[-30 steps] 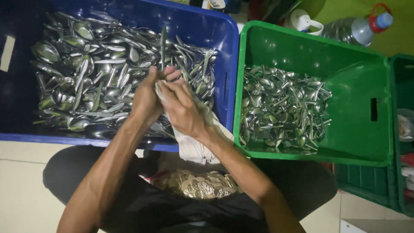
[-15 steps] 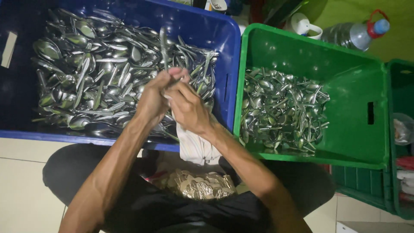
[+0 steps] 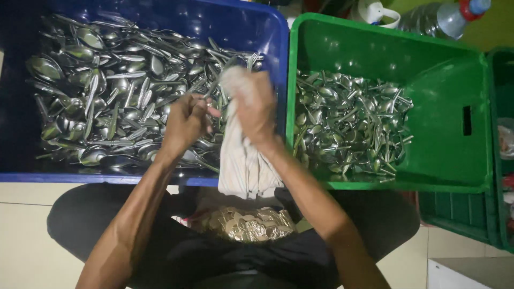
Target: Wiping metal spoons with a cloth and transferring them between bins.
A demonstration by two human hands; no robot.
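That piece of cutlery [image 3: 214,88] sits right over the blue crate [image 3: 267,37], stretched between your two hands; honestly it's too blurry to say if it's a spoon or a fork. Your left hand [image 3: 184,120] has its fingers curled shut, pinching the lower end so the piece stays put, while your right hand [image 3: 256,104] is closed around the pale cloth [image 3: 243,166], with the cloth bunched over the upper end, which looks like a wiping grip. The rest of the cloth hangs down over the crate's near rim toward your lap. Under your hands the blue crate is heaped with loose cutlery [image 3: 107,91], and the green crate [image 3: 444,107] touching it on the right holds a smaller pile [image 3: 348,126], handy for your right hand. Behind the green crate there's a clear plastic bottle [image 3: 439,18] and a white cup [image 3: 375,10].
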